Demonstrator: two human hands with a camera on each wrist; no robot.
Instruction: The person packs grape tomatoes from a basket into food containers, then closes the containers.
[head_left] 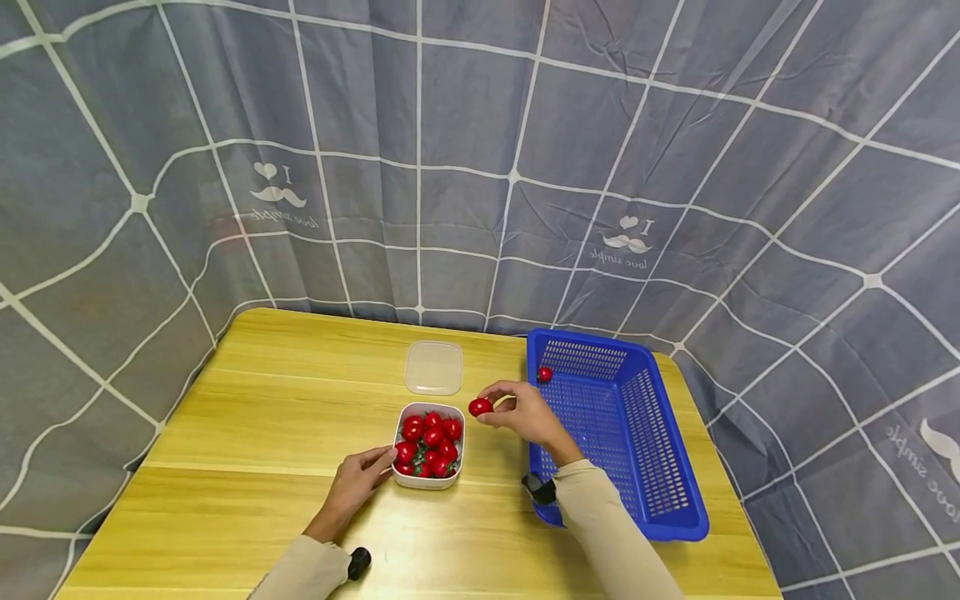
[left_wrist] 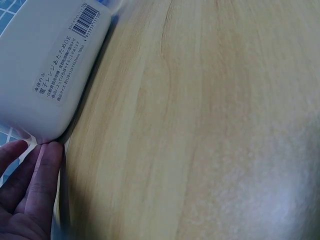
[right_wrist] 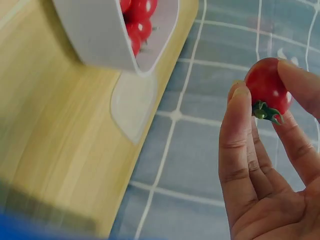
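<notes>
A cherry tomato [right_wrist: 267, 86] with a green stem end is pinched between the thumb and fingers of my right hand [head_left: 522, 412]. The hand holds it up between the white container and the blue basket. Several more red tomatoes [head_left: 432, 437] fill the white container [head_left: 427, 482], whose printed label [left_wrist: 67, 52] shows in the left wrist view. Beside that container is my left hand [head_left: 356, 485], with nearly straight fingers [left_wrist: 46, 172] touching its left side, at a corner in the left wrist view. One tomato [head_left: 545, 374] lies in the basket's far left corner.
The blue plastic basket [head_left: 670, 450] stands at the right of the wooden table [head_left: 247, 417], partly under my right forearm. A translucent flat lid [head_left: 433, 367] lies behind the container. A grey checked curtain [head_left: 465, 208] hangs around the table's back and sides.
</notes>
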